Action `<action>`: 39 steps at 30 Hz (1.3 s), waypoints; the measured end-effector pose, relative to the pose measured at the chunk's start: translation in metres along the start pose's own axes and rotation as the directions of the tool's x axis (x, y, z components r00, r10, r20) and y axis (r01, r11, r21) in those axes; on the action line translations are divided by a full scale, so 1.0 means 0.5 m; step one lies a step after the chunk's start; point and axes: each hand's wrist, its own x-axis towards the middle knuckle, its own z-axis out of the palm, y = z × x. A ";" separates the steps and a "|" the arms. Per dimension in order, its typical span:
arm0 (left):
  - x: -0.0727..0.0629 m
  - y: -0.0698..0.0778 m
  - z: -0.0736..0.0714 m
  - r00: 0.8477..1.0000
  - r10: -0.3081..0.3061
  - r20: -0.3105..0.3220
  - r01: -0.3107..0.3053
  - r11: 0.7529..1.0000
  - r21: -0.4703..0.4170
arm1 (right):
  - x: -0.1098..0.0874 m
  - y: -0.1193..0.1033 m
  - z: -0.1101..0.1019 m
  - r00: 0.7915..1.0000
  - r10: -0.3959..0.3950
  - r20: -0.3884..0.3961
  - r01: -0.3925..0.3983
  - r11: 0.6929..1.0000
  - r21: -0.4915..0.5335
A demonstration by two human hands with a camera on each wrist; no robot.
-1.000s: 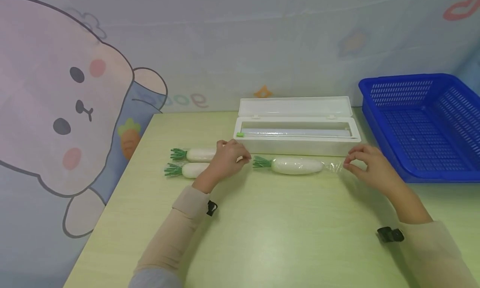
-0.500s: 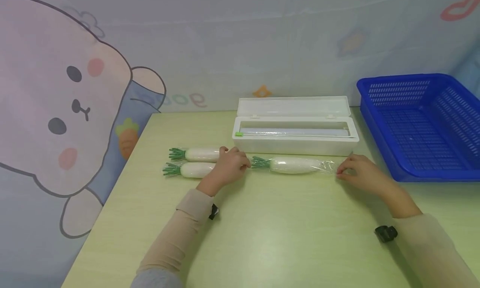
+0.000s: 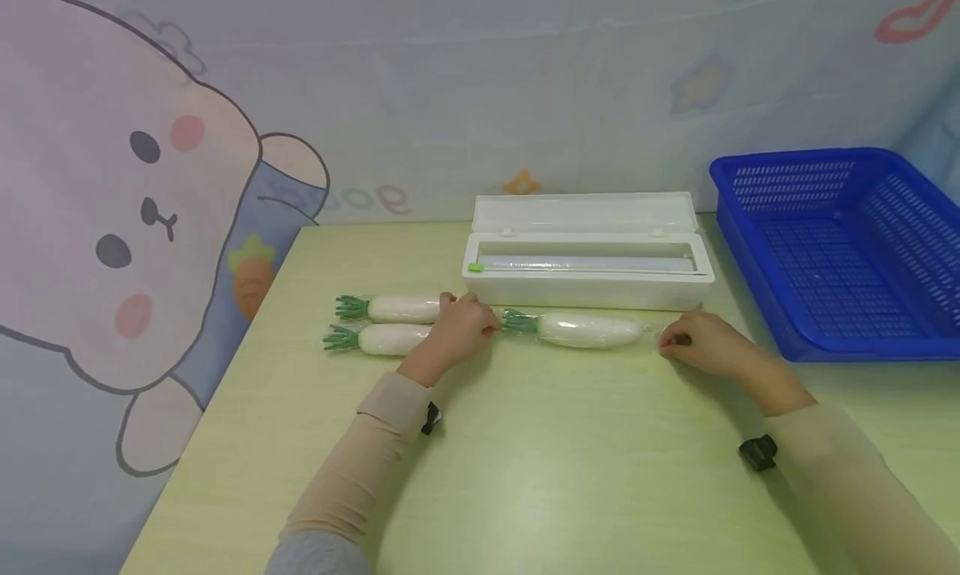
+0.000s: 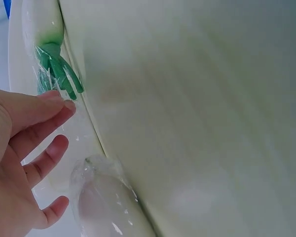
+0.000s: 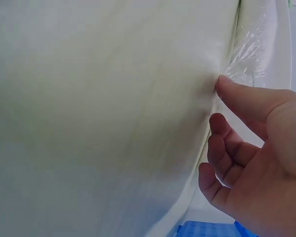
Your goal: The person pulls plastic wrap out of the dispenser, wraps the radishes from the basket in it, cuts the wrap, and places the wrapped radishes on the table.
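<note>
A white radish (image 3: 588, 330) with green leaf stubs lies wrapped in clear cling film (image 5: 247, 52) in front of the white box. At its leaf end my left hand (image 3: 461, 329) pinches the film between thumb and index finger; the other fingers are loosely bent. My right hand (image 3: 701, 343) has its thumb on the film's free end at the radish's tip, pinching it, though the index fingertip is hidden in the right wrist view. Two more film-wrapped radishes, an upper one (image 3: 405, 309) and a lower one (image 3: 388, 339), lie side by side, their right ends behind my left hand.
Behind the radish stands a cling film dispenser (image 3: 588, 292), lid raised, with a film roll (image 3: 588, 263) inside and a green slider (image 3: 476, 267). A blue plastic basket (image 3: 757, 250) sits at the right. A printed cloth (image 3: 450, 83) hangs behind the table (image 3: 555, 467).
My right hand has moved left towards the radish's tip, and the film end there is drawn in shorter. My left hand stays at the leaf end, slightly lower than at first.
</note>
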 end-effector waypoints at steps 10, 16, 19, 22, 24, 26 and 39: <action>-0.004 0.000 -0.012 0.999 -0.030 0.013 0.031 0.996 -0.078 | -0.021 0.000 -0.009 0.994 0.061 -0.087 -0.059 0.998 0.032; 0.008 -0.004 -0.031 0.998 -0.056 -0.016 0.056 0.998 -0.032 | -0.015 -0.011 -0.030 0.979 0.065 -0.192 -0.048 0.994 0.093; 0.017 -0.006 -0.031 0.996 -0.073 0.043 0.074 0.997 -0.008 | -0.002 -0.012 -0.034 0.988 0.055 -0.143 -0.038 0.992 0.119; 0.027 -0.008 -0.021 0.987 -0.088 0.132 0.088 0.996 0.006 | 0.013 -0.010 -0.029 0.997 0.039 -0.062 -0.031 0.991 0.129; 0.032 -0.008 -0.012 0.981 -0.094 0.167 0.093 0.996 0.012 | 0.022 -0.007 -0.021 1.000 0.021 -0.018 -0.019 0.993 0.120; 0.036 -0.008 -0.004 0.980 -0.097 0.176 0.094 0.995 0.024 | 0.029 -0.003 -0.013 1.000 0.002 0.008 -0.003 0.995 0.097; 0.046 -0.028 -0.014 0.987 -0.012 0.163 0.040 0.985 -0.169 | -0.006 -0.025 -0.001 0.998 -0.004 -0.065 0.008 0.997 0.072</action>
